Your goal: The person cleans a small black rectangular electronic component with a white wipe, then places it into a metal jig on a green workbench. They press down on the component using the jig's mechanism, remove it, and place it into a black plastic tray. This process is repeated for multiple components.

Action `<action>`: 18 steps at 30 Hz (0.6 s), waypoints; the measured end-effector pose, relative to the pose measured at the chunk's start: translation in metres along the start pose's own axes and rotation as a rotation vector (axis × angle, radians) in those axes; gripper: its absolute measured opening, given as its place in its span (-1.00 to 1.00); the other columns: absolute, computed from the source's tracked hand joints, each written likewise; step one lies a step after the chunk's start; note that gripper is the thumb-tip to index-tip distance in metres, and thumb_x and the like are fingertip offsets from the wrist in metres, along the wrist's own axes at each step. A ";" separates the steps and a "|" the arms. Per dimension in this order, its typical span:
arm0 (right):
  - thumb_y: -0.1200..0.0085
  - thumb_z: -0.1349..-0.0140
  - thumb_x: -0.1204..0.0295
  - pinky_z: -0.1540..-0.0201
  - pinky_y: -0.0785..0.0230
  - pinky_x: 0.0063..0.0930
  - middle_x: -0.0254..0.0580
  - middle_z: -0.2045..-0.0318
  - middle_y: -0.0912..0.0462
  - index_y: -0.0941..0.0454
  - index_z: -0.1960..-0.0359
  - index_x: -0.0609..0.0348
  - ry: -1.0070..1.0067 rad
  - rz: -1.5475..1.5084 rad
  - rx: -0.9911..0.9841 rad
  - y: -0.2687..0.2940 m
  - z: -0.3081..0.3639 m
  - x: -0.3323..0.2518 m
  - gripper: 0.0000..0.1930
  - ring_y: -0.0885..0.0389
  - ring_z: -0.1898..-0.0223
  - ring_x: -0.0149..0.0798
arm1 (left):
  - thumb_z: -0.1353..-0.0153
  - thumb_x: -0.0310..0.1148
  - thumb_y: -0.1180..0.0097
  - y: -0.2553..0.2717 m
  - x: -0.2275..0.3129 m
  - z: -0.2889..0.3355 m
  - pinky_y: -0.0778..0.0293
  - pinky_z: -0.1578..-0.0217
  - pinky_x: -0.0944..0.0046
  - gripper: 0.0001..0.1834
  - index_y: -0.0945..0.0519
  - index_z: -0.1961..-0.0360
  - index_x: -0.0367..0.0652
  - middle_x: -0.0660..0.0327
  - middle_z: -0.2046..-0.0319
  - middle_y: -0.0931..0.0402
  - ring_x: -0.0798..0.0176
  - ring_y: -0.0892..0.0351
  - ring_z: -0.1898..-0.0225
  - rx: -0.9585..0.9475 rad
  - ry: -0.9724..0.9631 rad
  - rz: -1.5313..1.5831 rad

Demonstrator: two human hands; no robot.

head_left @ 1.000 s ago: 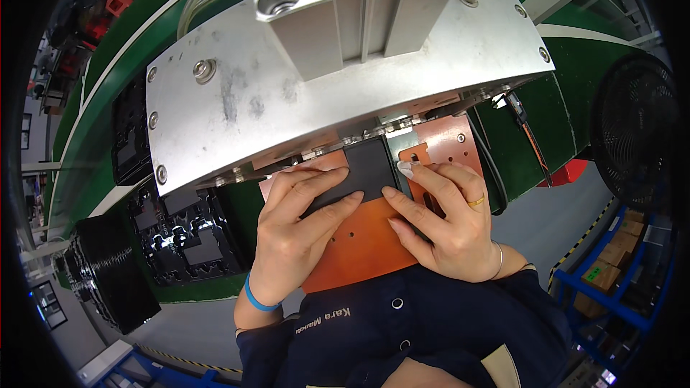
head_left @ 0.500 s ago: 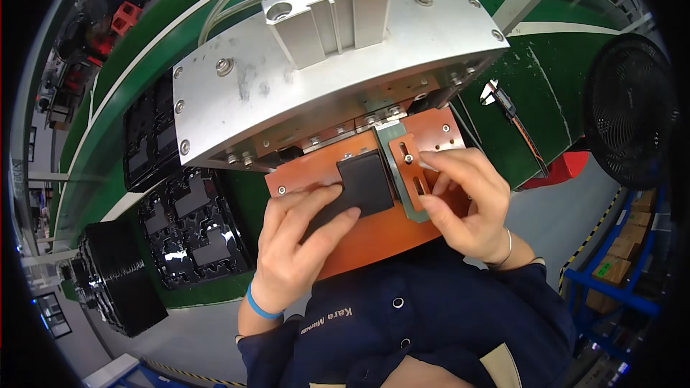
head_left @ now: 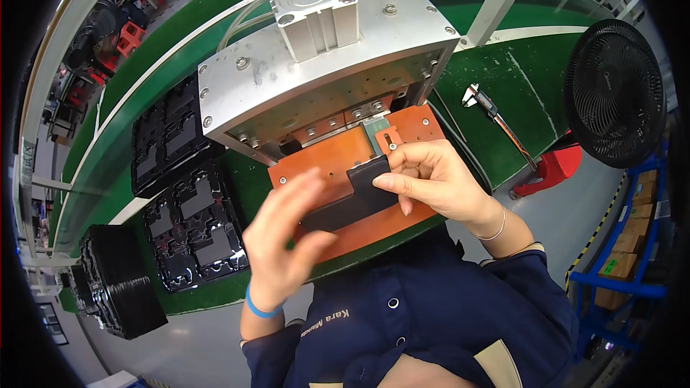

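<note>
A flat dark grey, L-shaped piece (head_left: 343, 207) slants over the orange plate (head_left: 323, 154) of a metal press. My right hand (head_left: 438, 185) pinches its upper right corner between thumb and fingers. Near its left end is my left hand (head_left: 282, 233), slightly blurred, thumb and fingers apart and holding nothing. Beyond my right fingertips, a green strip (head_left: 376, 132) and a slotted orange block (head_left: 389, 139) sit on the plate, partly covered by that hand.
The press's silver housing (head_left: 323, 64) rises just beyond the plate. Black trays (head_left: 194, 226) with grey pieces lie at left, beside a stack of black trays (head_left: 126, 280). A caliper (head_left: 499, 122) and a black fan (head_left: 614, 93) are at right.
My right hand has moved left from the slotted block onto the dark piece's corner. The piece now looks tilted up from the plate. My left hand has come off it, fingers spread.
</note>
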State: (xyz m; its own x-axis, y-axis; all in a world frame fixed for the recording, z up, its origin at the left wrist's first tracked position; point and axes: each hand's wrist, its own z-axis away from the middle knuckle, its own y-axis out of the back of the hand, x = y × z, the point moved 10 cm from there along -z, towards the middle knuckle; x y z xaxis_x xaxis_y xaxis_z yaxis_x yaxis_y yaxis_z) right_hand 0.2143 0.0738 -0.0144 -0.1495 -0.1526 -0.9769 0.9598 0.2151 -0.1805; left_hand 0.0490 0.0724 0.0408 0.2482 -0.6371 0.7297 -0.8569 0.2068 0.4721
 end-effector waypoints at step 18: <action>-0.16 -0.08 0.60 -0.06 -0.38 -0.29 0.01 0.05 -0.56 -0.57 0.06 0.23 0.332 1.351 0.962 0.191 0.080 -0.024 -0.67 -0.53 0.00 0.00 | -0.17 -0.58 -0.16 -0.027 -0.059 0.012 -0.65 0.22 0.26 -0.84 -0.45 0.24 -0.28 0.02 0.22 -0.60 0.29 -0.65 0.29 0.031 0.716 0.874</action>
State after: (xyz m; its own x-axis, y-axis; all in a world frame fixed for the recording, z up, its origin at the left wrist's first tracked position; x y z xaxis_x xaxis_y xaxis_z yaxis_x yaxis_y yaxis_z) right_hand 0.4199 0.0410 -0.0162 0.9194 -0.1428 -0.3665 0.2017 -0.6287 0.7510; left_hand 0.0518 0.0957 -0.0211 -0.2485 0.2910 0.9239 -0.8721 0.3478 -0.3442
